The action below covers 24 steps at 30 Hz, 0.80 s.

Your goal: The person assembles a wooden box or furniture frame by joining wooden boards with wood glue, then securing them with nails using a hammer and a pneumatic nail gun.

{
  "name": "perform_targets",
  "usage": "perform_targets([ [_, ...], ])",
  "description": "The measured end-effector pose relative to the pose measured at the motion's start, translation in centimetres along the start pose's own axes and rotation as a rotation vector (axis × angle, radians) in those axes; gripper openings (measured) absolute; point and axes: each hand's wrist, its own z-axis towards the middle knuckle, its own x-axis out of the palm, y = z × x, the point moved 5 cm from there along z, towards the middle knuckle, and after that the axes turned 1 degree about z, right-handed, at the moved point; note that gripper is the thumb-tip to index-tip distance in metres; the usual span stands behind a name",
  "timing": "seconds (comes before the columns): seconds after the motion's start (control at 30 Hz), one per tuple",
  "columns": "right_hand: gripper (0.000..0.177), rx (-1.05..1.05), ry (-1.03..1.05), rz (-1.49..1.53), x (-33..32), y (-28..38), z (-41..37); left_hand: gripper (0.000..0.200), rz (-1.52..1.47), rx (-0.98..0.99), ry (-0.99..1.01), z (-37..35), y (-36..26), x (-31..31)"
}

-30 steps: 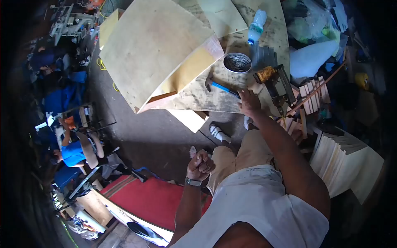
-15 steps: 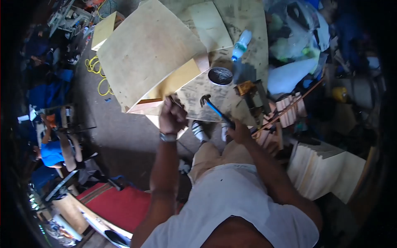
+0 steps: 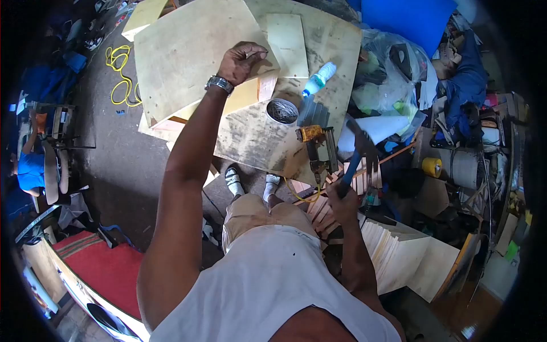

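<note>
My left hand [image 3: 242, 61] is over the right part of a large plywood panel [image 3: 191, 51], its thumb and fingers pinched together; anything between them is too small to make out. The panel lies on top of a wooden box frame [image 3: 244, 94]. My right hand [image 3: 343, 202] is closed round the handle of a blue and black hammer [image 3: 354, 162], held up at the right with its head pointing away from me. Near the middle of the worktable [image 3: 245, 139] sits a round tin of nails [image 3: 282, 112].
A nail gun [image 3: 319, 145] and a plastic bottle [image 3: 320, 78] lie on the worktable. Stacked boards [image 3: 399, 251] stand at the lower right. A yellow hose [image 3: 118, 74] is on the floor. A person in blue [image 3: 31, 171] sits at the far left.
My left hand has moved forward, over the panel. My right hand has raised the hammer and swung it to the right, away from the table. The view has shifted.
</note>
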Motion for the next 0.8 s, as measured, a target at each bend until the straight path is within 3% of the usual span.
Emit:
perform_targets([
  [0.03,0.02,-0.018,-0.035,0.052,-0.5,0.8,0.5,0.015,0.091,0.078,-0.013,0.1,0.2,0.3],
  [0.17,0.018,-0.158,-0.014,0.194,-0.4,5.6,0.6,0.009,-0.155,-0.199,0.026,0.0,2.7,1.4],
  [0.2,0.021,-0.096,0.007,0.205,-0.1,5.3,1.2,0.01,-0.129,-0.156,0.038,0.2,3.2,1.5],
  [0.33,0.022,-0.164,-0.01,-0.016,0.7,5.5,3.0,0.015,0.078,-0.055,0.061,0.0,3.5,1.3],
  [0.43,0.024,-0.171,0.053,0.196,2.9,9.3,4.3,0.015,0.191,-0.065,0.09,-0.9,2.2,1.9],
  [0.63,0.028,-0.378,0.012,-0.316,5.4,13.3,9.4,0.019,0.33,-0.097,0.07,-1.5,0.7,2.1],
  [0.8,0.034,-0.532,-0.053,-0.236,7.2,20.0,8.7,0.022,0.468,-0.064,0.062,-1.3,0.1,1.8],
])
